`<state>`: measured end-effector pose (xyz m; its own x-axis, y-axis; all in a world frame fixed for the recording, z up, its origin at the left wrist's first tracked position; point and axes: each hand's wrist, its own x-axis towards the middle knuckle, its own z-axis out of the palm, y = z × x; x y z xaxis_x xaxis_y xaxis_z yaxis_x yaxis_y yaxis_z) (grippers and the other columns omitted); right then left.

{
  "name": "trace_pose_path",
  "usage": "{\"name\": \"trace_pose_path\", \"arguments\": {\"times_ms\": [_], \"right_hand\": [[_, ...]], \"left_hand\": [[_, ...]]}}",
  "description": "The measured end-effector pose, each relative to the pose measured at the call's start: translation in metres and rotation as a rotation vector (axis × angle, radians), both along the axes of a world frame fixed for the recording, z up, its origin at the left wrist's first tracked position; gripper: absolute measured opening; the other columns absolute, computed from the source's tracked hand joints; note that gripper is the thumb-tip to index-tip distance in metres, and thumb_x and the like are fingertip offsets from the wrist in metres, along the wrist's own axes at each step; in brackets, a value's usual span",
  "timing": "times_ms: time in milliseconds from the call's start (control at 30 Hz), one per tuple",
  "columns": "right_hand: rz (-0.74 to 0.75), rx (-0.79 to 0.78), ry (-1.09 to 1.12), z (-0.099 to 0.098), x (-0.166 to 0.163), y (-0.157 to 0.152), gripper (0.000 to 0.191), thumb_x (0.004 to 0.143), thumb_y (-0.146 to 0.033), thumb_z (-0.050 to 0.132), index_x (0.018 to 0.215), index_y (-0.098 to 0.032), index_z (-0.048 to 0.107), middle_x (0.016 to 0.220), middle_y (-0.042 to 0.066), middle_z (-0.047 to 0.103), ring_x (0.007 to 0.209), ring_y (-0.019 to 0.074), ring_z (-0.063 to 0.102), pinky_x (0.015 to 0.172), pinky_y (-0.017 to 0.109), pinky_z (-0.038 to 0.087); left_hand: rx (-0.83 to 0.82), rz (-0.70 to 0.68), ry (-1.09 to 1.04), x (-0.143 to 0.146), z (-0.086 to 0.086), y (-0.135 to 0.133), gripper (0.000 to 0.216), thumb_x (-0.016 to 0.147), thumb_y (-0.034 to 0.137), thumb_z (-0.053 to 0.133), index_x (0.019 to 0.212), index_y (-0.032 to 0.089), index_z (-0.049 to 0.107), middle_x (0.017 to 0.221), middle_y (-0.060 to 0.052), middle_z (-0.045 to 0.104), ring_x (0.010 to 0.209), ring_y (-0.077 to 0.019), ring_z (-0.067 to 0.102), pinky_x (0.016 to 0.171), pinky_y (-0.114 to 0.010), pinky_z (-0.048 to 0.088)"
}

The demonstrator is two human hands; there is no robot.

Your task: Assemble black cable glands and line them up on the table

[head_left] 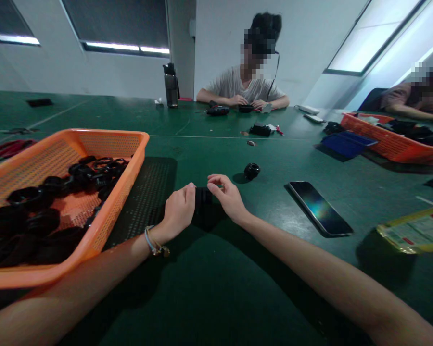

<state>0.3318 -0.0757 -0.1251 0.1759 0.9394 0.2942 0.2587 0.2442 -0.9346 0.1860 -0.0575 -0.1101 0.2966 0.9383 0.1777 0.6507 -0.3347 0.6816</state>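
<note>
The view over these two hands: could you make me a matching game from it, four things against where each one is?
1. phone
2. bracelet
3. bottle
4. black piece

A. between the left hand and the right hand
B. upright, toward the far side of the table
C. around the left wrist
D. flat, right of the right hand

Pairs: 1-D; 2-C; 3-B; 4-A

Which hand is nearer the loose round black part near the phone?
Right. The right hand is just left of the loose round black part, apart from it; the left hand is farther left.
</note>
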Motion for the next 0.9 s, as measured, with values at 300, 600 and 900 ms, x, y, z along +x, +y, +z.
{"name": "trace_pose_path", "arguments": {"times_ms": [300, 600, 900], "right_hand": [[0.099, -0.054, 0.293, -0.006, 0.011, 0.007, 0.024, 0.060, -0.028, 0.071, 0.052, -0.019, 0.050, 0.098, 0.007, 0.062, 0.098, 0.0213, 0.057, 0.092, 0.039, 0.040], [0.166, -0.077, 0.126, -0.004, 0.010, 0.006, 0.031, 0.073, -0.028, 0.056, 0.049, -0.019, 0.040, 0.119, 0.011, 0.060, 0.109, 0.0229, 0.054, 0.097, 0.042, 0.034], [0.263, -0.067, 0.036, -0.007, 0.015, 0.007, 0.033, 0.082, -0.043, 0.049, 0.059, -0.020, 0.042, 0.130, 0.010, 0.052, 0.119, 0.0223, 0.046, 0.100, 0.043, 0.031]], "left_hand": [[-0.037, 0.038, -0.093, -0.001, -0.003, 0.002, 0.046, 0.088, 0.037, 0.018, 0.076, 0.017, 0.058, 0.067, -0.007, 0.061, 0.066, -0.0217, 0.060, 0.062, -0.029, 0.043], [-0.035, 0.029, -0.135, -0.001, -0.006, 0.003, 0.044, 0.088, 0.037, 0.021, 0.075, 0.017, 0.058, 0.065, -0.005, 0.060, 0.063, -0.0200, 0.058, 0.059, -0.028, 0.042], [-0.041, 0.021, -0.129, -0.001, -0.005, 0.003, 0.045, 0.089, 0.036, 0.021, 0.076, 0.016, 0.060, 0.064, -0.005, 0.061, 0.062, -0.0198, 0.058, 0.057, -0.027, 0.041]]}}
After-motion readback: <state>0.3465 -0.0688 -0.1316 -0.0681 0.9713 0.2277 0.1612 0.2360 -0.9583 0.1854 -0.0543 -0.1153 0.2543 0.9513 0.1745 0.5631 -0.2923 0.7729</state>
